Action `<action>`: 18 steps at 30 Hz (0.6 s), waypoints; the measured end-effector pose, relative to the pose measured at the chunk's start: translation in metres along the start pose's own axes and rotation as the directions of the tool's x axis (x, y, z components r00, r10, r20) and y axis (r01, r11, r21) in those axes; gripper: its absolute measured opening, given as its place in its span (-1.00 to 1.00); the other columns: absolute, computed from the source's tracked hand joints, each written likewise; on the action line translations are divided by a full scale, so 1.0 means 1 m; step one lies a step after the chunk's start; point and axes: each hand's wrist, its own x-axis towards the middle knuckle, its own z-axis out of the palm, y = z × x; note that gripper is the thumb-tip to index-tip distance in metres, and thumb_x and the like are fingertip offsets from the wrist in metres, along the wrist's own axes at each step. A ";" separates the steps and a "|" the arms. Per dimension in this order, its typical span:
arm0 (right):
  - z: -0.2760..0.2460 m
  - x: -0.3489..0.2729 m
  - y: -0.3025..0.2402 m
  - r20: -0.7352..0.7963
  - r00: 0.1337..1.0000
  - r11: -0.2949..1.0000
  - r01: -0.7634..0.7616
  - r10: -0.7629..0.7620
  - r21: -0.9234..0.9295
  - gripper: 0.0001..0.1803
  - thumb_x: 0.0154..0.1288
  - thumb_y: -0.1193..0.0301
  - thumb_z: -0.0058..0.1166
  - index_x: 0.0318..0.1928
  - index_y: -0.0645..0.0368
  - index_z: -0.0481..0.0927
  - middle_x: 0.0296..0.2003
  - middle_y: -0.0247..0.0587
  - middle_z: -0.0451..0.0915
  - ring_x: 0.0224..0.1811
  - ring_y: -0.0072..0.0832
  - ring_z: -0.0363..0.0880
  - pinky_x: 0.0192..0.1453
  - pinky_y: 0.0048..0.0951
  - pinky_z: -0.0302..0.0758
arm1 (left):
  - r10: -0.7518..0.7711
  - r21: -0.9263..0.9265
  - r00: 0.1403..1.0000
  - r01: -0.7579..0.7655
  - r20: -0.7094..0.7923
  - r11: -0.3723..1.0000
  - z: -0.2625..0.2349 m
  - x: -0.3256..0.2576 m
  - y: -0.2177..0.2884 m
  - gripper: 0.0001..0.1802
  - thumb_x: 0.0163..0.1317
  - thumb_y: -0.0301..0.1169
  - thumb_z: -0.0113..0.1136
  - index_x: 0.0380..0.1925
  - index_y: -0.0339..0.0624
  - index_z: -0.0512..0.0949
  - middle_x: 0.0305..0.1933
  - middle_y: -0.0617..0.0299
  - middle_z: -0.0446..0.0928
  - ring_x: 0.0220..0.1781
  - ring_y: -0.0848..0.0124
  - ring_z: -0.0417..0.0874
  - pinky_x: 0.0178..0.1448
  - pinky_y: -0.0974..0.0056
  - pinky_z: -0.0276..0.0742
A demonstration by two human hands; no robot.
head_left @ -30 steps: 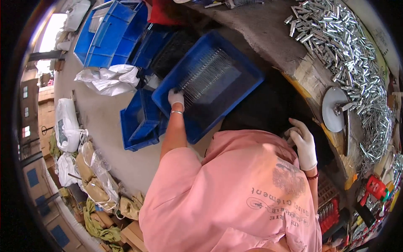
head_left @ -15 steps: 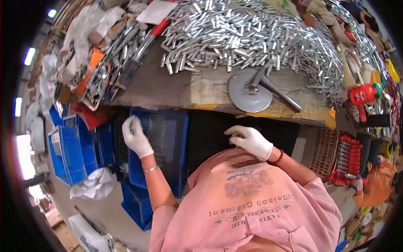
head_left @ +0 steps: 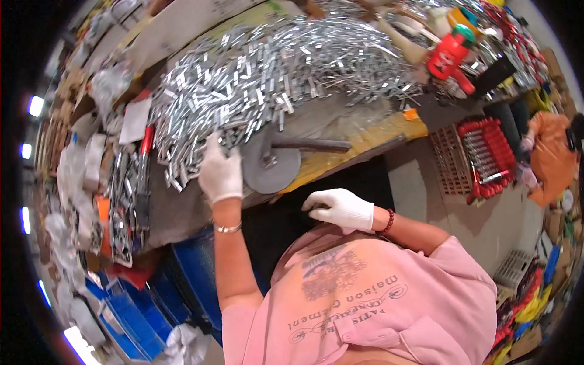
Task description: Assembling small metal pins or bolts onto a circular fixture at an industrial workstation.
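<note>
My left hand [head_left: 221, 174], in a white glove, reaches to the near edge of a pile of short shiny metal pieces [head_left: 261, 85] on the bench. Its fingers are apart at the pieces; nothing shows clearly between them. Just right of it lies a round grey metal disc [head_left: 277, 171] with a hammer [head_left: 310, 144] resting across its top. My right hand [head_left: 339, 208], also gloved in white, is held in front of my body below the bench edge. Its fingers are curled in, and what they may hold is hidden.
Hand tools [head_left: 125, 188] and a red-handled tool [head_left: 146, 158] lie at the bench's left. Blue bins [head_left: 137, 319] stand below left. At the right are a red bottle [head_left: 450, 53], a brown plastic basket [head_left: 449, 161], a red socket tray [head_left: 483, 155] and a person in orange [head_left: 550, 158].
The view has turned to the right. My left hand has moved from above the blue bin to the metal pieces on the bench. My right hand stays near my body, fingers more curled.
</note>
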 end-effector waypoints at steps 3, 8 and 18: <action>-0.034 -0.009 -0.006 -0.136 0.969 0.967 0.183 -0.208 -0.176 -0.74 0.37 0.41 0.25 0.03 0.18 0.75 -0.10 -0.05 0.78 -0.02 -0.12 0.78 0.13 -0.23 0.68 | -0.001 -0.014 1.000 0.001 -0.013 1.000 -0.015 -0.004 -0.014 -0.47 0.30 -0.36 0.35 0.30 0.06 0.57 -0.25 0.17 0.74 -0.22 0.12 0.78 -0.05 0.01 0.64; -0.115 -0.013 -0.020 -0.549 0.685 0.756 0.004 -0.479 -0.654 -0.88 0.26 0.46 0.28 -0.18 0.10 0.72 -0.26 -0.14 0.65 -0.15 -0.11 0.72 -0.05 -0.17 0.67 | 0.053 -0.604 0.997 -0.077 -0.057 0.793 -0.021 -0.022 -0.046 -0.48 0.46 -0.37 0.31 0.35 -0.31 0.51 0.10 0.19 0.63 -0.02 0.41 0.67 0.08 0.26 0.60; -0.183 0.055 0.016 -0.319 0.773 0.344 -0.139 -0.548 -0.929 -0.90 0.30 0.38 0.18 -0.31 0.07 0.72 -0.25 -0.20 0.65 -0.15 -0.21 0.77 -0.10 -0.16 0.70 | 0.091 -0.900 0.905 0.395 0.416 0.183 -0.037 -0.072 -0.032 -0.64 0.51 -0.40 0.32 0.23 -0.15 0.53 -0.10 0.32 0.64 -0.23 0.54 0.69 -0.30 0.49 0.57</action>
